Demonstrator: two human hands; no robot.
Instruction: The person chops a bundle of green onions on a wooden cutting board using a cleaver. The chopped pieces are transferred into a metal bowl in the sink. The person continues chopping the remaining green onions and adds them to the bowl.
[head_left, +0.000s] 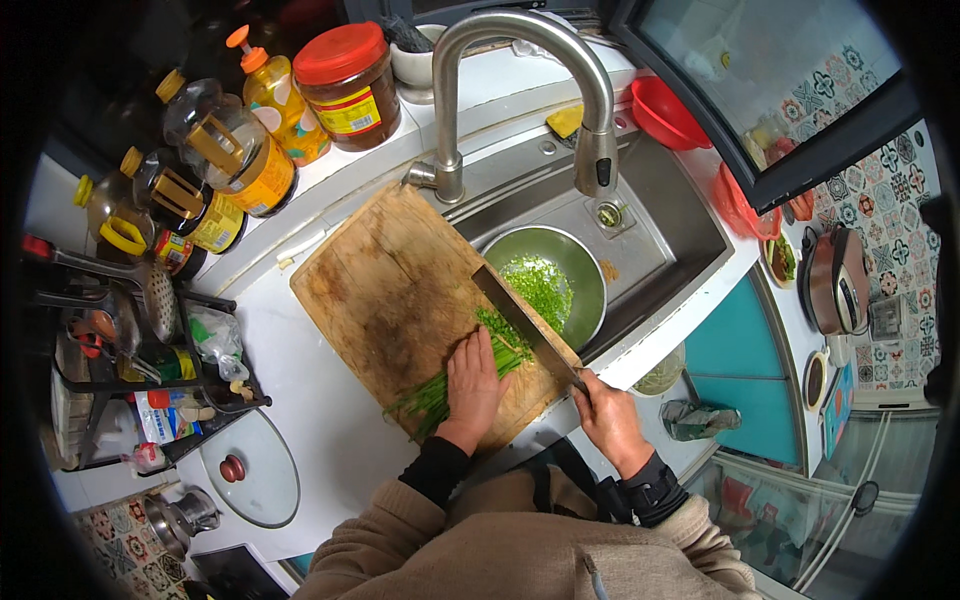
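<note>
My left hand (478, 381) presses on a bunch of green stalks (429, 403), perhaps chives or scallions, on a stained wooden cutting board (390, 292). My right hand (611, 420) grips the handle of a cleaver (534, 327). The wide blade lies along the board's sink-side edge, right of the stalks, with chopped green bits (499, 327) between blade and fingertips. Beyond that edge, a round metal bowl (604, 289) stands in the sink and holds more chopped greens (536, 289). The board partly covers the sink and the bowl's near side.
A steel faucet (450, 112) arches over the sink (645, 195). Bottles (262, 176) and a red-lidded jar (352, 90) line the back ledge. At left are a black utensil rack (202, 382) and a glass lid (251, 480). A red basin (664, 112) is beyond the sink, an open window frame above.
</note>
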